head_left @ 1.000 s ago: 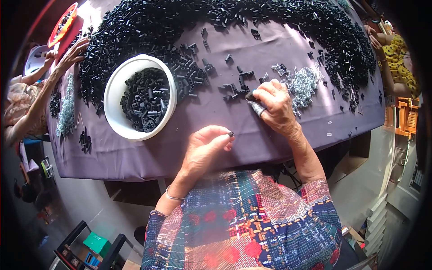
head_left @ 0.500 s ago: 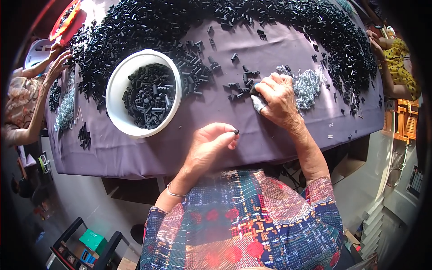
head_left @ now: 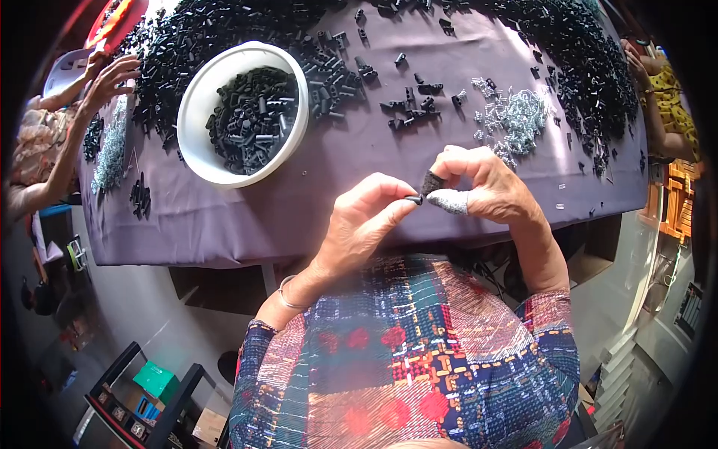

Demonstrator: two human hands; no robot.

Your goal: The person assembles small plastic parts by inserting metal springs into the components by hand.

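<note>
Thumb and forefinger of my left hand pinch a small black tube-shaped plastic part above the table's near edge. My right hand meets it there, its covered thumb and forefinger pressed together at the part's right end. Grey finger covers wrap those two fingertips. Whether a second small piece sits between them is hidden. Beyond the hands lies a loose cluster of black plastic parts. Right of it is a pile of small shiny silver or clear pieces.
A white tub of black parts stands at the left. Black parts heap across the table's far side on a purple cloth. Another person's hands are at the left edge; a person in yellow sits at the right.
My right hand has come back from the black cluster toward me and now touches the part in my left hand. My left hand has moved slightly right and up. The view has shifted a little.
</note>
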